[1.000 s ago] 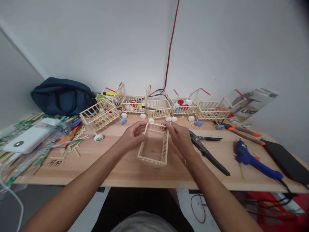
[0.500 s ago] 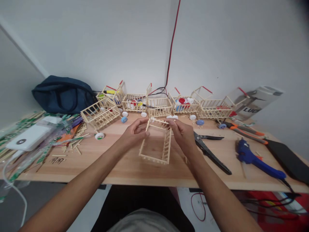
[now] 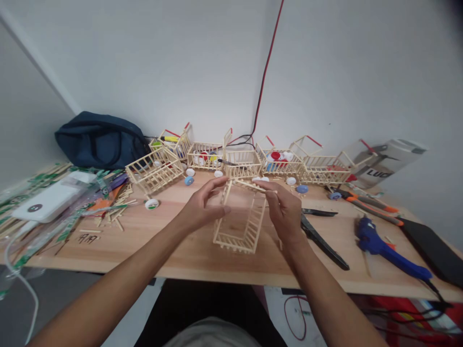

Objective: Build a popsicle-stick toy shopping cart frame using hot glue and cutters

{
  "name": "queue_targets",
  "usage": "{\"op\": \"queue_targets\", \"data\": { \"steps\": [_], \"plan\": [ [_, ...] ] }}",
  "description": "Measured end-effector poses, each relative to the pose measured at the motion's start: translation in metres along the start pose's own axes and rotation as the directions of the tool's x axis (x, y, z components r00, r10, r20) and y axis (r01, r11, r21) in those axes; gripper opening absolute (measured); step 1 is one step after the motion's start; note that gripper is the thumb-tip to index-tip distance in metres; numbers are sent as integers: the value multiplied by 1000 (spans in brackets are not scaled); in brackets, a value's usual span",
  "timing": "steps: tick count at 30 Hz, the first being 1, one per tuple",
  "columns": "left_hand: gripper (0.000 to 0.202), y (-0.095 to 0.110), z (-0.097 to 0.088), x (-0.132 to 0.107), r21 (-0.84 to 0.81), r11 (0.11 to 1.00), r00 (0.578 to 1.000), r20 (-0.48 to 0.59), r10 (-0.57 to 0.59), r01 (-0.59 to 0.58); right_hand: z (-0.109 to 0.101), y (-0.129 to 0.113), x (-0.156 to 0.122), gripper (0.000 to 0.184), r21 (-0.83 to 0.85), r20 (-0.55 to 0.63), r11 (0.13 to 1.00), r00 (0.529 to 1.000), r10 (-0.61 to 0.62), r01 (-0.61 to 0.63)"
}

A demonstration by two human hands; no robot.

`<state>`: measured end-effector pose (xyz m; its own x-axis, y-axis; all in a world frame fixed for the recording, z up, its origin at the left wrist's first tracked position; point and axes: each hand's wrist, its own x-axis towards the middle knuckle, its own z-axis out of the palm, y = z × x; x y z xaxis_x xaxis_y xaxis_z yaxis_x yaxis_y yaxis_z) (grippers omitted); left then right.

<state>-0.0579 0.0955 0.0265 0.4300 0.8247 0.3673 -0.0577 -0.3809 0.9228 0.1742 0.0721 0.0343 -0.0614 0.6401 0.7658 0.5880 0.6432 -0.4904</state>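
Between my two hands is a small basket frame of thin wooden sticks [image 3: 234, 246], tilted above the table, with slatted sides and an open middle. My left hand [image 3: 205, 205] grips its left side, thumb on the near face and fingers behind. At the upper right corner, my right hand [image 3: 284, 209] pinches the frame between thumb and fingers. Part of the far rim is hidden by the fingers. Just behind the hands stands a finished-looking miniature stick cart [image 3: 242, 164].
Miniature carts with red handles line the wall, one a left-hand cart [image 3: 155, 171]. Black scissors [image 3: 325, 243], a blue glue gun [image 3: 390, 250] and orange-handled pliers [image 3: 376, 205] lie right. A white power bank [image 3: 54, 197], loose sticks [image 3: 112, 212] and a blue bag [image 3: 101, 142] are left.
The basket frame has tilted in my hands, so its near slatted side shows more. My right hand has shifted slightly right and down, and the whole view has moved a little.
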Motion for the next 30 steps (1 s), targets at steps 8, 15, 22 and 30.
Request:
{"op": "queue_targets", "data": {
  "steps": [8,15,22,30],
  "plan": [
    [72,17,5,-5,118,974,981,-1,194,-193,-1,-7,2,51,121,25,993,1000,-12,9],
    [77,19,8,-7,175,946,960,-17,280,-273,0,-13,3,65,194,114,981,993,-17,-6],
    [79,16,8,-7,152,939,947,-38,318,-309,1,-10,1,53,208,59,976,995,-79,65],
    [73,22,6,-11,238,921,950,21,312,-308,0,-12,1,43,201,69,974,991,-117,101]
  ]
}}
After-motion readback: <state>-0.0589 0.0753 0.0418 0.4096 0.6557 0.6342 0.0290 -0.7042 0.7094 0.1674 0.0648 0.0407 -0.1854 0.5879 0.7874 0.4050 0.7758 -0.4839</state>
